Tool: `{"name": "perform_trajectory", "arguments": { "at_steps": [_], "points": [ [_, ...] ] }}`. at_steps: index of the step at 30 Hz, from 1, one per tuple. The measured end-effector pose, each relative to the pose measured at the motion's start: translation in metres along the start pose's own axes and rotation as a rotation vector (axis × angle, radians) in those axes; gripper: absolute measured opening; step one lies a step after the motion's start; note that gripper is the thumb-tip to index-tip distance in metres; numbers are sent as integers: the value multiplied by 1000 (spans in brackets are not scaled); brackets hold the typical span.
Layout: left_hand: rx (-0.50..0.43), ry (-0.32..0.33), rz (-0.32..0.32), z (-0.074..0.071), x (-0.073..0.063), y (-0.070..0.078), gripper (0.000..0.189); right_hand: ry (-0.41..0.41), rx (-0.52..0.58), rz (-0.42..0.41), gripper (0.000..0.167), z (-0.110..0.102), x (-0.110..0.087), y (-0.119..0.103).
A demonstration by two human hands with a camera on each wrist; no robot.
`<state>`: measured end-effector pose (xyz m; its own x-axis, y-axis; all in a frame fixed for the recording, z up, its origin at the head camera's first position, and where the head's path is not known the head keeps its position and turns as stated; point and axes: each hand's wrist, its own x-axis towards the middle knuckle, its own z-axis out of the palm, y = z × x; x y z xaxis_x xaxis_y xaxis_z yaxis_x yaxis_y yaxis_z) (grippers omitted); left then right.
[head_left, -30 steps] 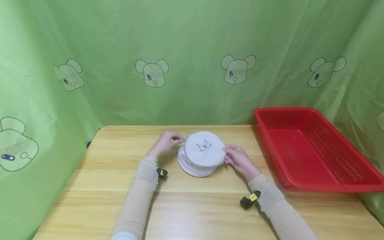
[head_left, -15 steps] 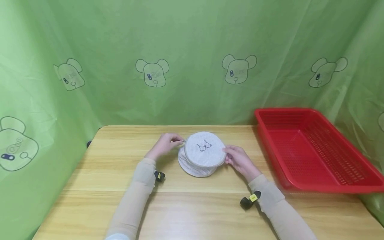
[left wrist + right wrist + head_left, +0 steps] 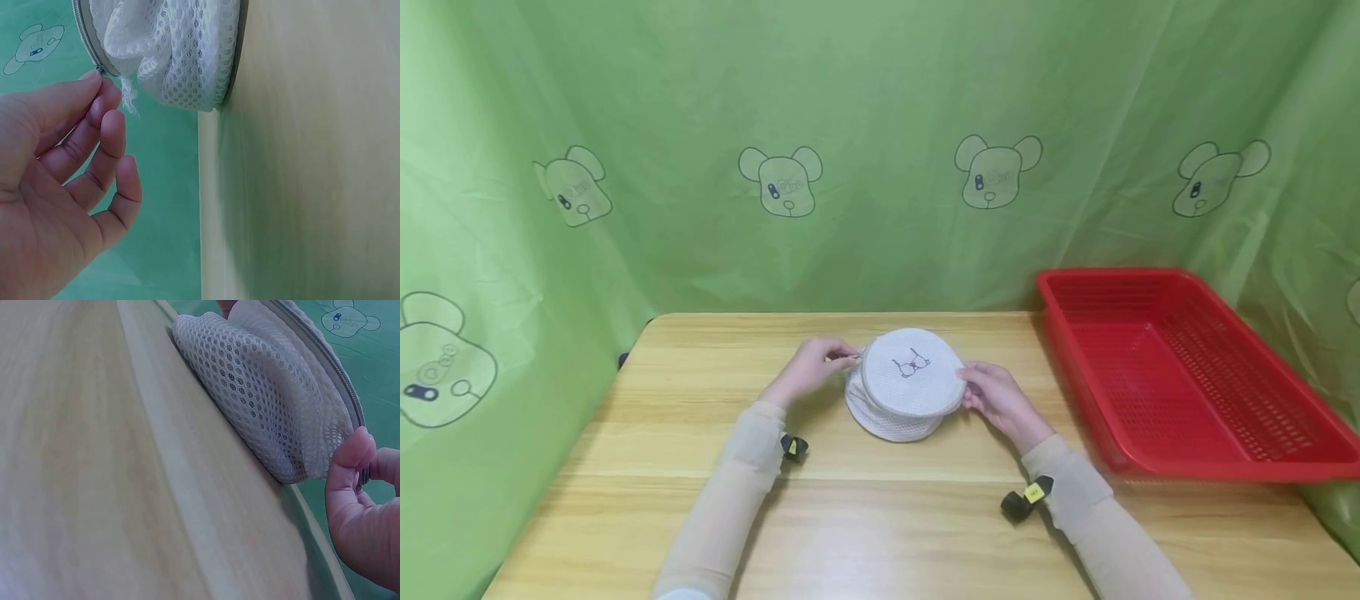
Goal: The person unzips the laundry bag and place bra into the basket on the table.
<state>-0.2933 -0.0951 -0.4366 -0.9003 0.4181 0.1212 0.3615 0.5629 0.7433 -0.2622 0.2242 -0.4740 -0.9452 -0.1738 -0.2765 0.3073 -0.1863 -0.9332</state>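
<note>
A round white mesh laundry bag (image 3: pixel 913 373) with a dark bra drawing on its lid stands on the wooden table, its soft side wall (image 3: pixel 187 53) creased. A grey zipper (image 3: pixel 87 34) runs round the upper rim. At the rim's left, my left hand (image 3: pixel 814 365) pinches the zipper pull (image 3: pixel 102 69) between thumb and index finger, the other fingers loosely bent. White frayed threads (image 3: pixel 128 95) hang beside it. Opposite, my right hand (image 3: pixel 997 395) grips the lid's edge, with the thumb (image 3: pixel 354 450) against the rim by the zipper.
A red plastic basket (image 3: pixel 1078 392) with slotted walls stands to the right of the bag. Green curtains (image 3: pixel 880 250) printed with bear heads close off the back and sides. Bare wood (image 3: pixel 865 525) shows in front of the bag.
My left hand has shifted slightly nearer along the rim, its forearm swinging a little left and toward me. The bag and my right hand look nearly unmoved.
</note>
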Motion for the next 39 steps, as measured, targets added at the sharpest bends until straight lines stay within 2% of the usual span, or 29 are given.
{"name": "perform_trajectory", "arguments": {
  "at_steps": [29,39],
  "points": [
    [44,-18,20,0,-10,3,15,-22,10,-23,9,-1,0,2],
    [60,-17,52,1,-13,4,13,-5,19,-17,9,-2,3,4]
  ]
}}
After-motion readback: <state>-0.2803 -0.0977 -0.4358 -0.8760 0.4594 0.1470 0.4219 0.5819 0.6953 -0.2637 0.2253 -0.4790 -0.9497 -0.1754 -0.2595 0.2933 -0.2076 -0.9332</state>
